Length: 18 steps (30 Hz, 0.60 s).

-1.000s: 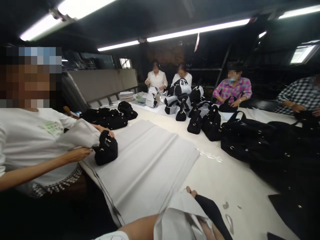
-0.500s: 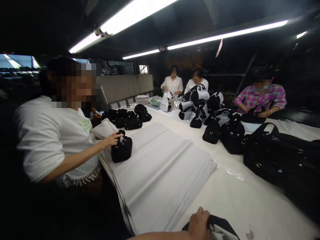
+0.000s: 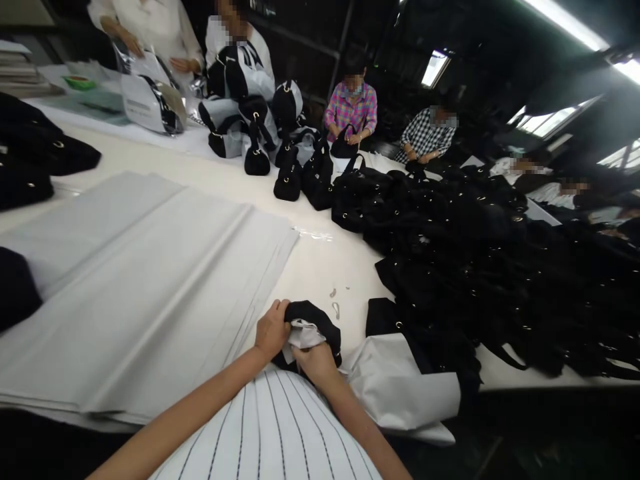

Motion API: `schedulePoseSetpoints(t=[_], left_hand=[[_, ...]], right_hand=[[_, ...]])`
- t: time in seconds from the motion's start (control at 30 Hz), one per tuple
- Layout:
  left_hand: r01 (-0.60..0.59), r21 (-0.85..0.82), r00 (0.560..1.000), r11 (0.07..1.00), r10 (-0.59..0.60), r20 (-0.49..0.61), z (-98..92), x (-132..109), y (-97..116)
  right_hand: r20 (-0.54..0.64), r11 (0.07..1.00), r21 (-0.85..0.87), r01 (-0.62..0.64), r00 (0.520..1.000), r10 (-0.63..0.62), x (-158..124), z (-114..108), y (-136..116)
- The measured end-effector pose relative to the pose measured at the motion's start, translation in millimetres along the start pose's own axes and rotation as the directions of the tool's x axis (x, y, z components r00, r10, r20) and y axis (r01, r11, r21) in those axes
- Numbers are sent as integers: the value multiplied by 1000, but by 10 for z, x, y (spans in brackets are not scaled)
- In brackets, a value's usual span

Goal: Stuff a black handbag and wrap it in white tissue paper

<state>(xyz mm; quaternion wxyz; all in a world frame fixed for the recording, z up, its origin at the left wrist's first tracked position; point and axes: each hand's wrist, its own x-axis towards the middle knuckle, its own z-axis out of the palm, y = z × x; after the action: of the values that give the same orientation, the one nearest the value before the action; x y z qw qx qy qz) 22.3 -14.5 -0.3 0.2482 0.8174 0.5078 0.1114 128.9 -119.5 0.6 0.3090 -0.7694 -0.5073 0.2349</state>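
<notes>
A black bag with its mouth open rests at the table's near edge, against my striped shirt. My left hand grips the bag's left rim, fingers closed round it. Reaching into the opening, my right hand is at the crumpled grey-white paper inside; its fingertips are partly hidden there. A wide stack of grey-white sheets lies flat to the left of the bag. More crumpled paper sits to the right, beside my right forearm.
A large heap of black bags covers the right side. Black-and-grey bags are piled at the back of the white table. Several people work along the far side. Dark bags lie at the left.
The view has swung right and down. The bag's open mouth and my right hand inside it now show. The person at the left has left the view, and the large heap shows more fully.
</notes>
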Motion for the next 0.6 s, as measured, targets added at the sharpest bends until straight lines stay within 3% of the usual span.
schedulePoseSetpoints(t=[0.1, 0.33, 0.5, 0.6], left_hand=[[8, 21, 1000, 1000, -8, 1, 33, 15, 2], [-87, 73, 996, 994, 88, -19, 69, -5, 28], [-181, 130, 983, 975, 185, -16, 75, -77, -64], [-309, 174, 951, 935, 305, 48, 93, -158, -30]], right_hand=[[-27, 996, -85, 10, 1000, -13, -103, 128, -17], [147, 962, -235, 138, 984, -105, -31, 286, 240], [224, 938, -200, 285, 945, -239, 40, 387, 285], [321, 937, -141, 320, 910, -262, 120, 386, 257]])
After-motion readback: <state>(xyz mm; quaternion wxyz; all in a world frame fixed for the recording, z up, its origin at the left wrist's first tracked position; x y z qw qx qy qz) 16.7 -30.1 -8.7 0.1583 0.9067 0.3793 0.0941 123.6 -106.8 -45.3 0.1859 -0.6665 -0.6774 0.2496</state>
